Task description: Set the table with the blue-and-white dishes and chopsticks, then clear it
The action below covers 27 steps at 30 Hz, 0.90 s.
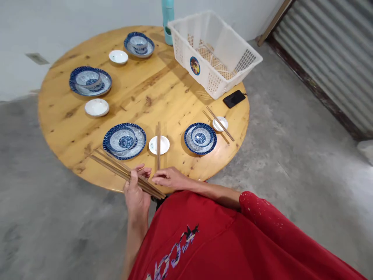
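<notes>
My left hand (135, 193) is closed around a bundle of several brown chopsticks (116, 169) that stick out to the left over the table's near edge. My right hand (168, 178) rests beside it, fingers pinched at the near end of a pair of chopsticks (159, 142) lying across a small white saucer (159, 145). A blue patterned plate with a bowl (124, 140) sits just left of that saucer. Another blue plate (200, 138) lies to the right, with a saucer (220, 123) and a chopstick pair (220, 123) across it.
The round wooden table (163, 85) also carries two more blue plate-and-bowl sets (90, 81) (139, 44), each with a white saucer (96, 107) (118, 56). At the far right stand a white plastic basket (215, 52), a teal bottle (168, 21) and a black phone (234, 98).
</notes>
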Available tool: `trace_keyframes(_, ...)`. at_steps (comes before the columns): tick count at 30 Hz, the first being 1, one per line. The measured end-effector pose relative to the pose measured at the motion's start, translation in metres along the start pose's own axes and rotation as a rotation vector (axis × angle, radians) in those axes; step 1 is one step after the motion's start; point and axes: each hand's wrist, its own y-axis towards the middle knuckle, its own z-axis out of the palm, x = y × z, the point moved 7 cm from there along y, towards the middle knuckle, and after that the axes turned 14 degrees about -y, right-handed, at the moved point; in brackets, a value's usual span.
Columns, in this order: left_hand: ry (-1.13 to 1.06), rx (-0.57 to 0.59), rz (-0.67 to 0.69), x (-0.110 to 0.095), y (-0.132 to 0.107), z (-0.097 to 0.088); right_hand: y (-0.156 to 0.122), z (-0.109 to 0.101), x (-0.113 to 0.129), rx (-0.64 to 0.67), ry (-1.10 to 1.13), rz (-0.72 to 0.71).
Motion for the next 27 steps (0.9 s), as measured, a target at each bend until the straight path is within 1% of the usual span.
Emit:
trace_keyframes(1, 0.002, 0.010, 0.004, -0.003, 0.003, 0.001, -0.003, -0.018, -0.006, -0.118, 0.027, 0.040)
trace_keyframes(3, -0.001, 0.016, 0.004, -0.007, 0.009, 0.000, -0.019, -0.064, -0.031, -0.432, 0.078, 0.165)
trace_keyframes(5, 0.001, 0.004, -0.004, -0.006, 0.012, -0.002, -0.049, -0.113, -0.071, -0.766, 0.125, 0.330)
trace_keyframes(6, 0.003, -0.003, -0.011, -0.005, 0.013, -0.003, -0.066, -0.134, -0.092, -0.907, 0.126, 0.404)
trace_keyframes(7, 0.004, -0.009, -0.022, -0.002, 0.014, -0.003, -0.083, -0.153, -0.113, -1.025, 0.110, 0.488)
trace_keyframes(8, 0.004, -0.012, -0.034, 0.001, 0.014, -0.002, -0.100, -0.170, -0.133, -1.113, 0.069, 0.571)
trace_keyframes(9, 0.003, -0.011, -0.047, 0.004, 0.013, -0.001, -0.114, -0.187, -0.149, -1.178, -0.006, 0.629)
trace_keyframes(10, 0.003, -0.011, -0.059, 0.008, 0.012, 0.000, -0.126, -0.202, -0.160, -1.228, -0.134, 0.652)
trace_keyframes(12, 0.008, -0.014, -0.074, 0.015, 0.009, 0.003, -0.140, -0.230, -0.171, -1.251, -0.427, 0.659)
trace_keyframes(13, 0.010, -0.017, -0.077, 0.018, 0.008, 0.005, -0.142, -0.241, -0.176, -1.231, -0.543, 0.657)
trace_keyframes(15, 0.013, -0.019, -0.082, 0.023, 0.006, 0.009, -0.140, -0.260, -0.184, -1.150, -0.705, 0.674)
trace_keyframes(17, 0.011, -0.010, -0.083, 0.027, 0.004, 0.013, -0.133, -0.273, -0.194, -1.043, -0.804, 0.717)
trace_keyframes(20, 0.001, -0.003, -0.073, 0.032, 0.003, 0.017, -0.119, -0.282, -0.204, -0.886, -0.923, 0.778)
trace_keyframes(23, -0.013, -0.022, -0.066, 0.035, 0.002, 0.018, -0.109, -0.283, -0.210, -0.742, -1.002, 0.839)
trace_keyframes(27, -0.017, -0.043, -0.073, 0.038, 0.000, 0.017, -0.104, -0.281, -0.213, -0.628, -1.047, 0.887)
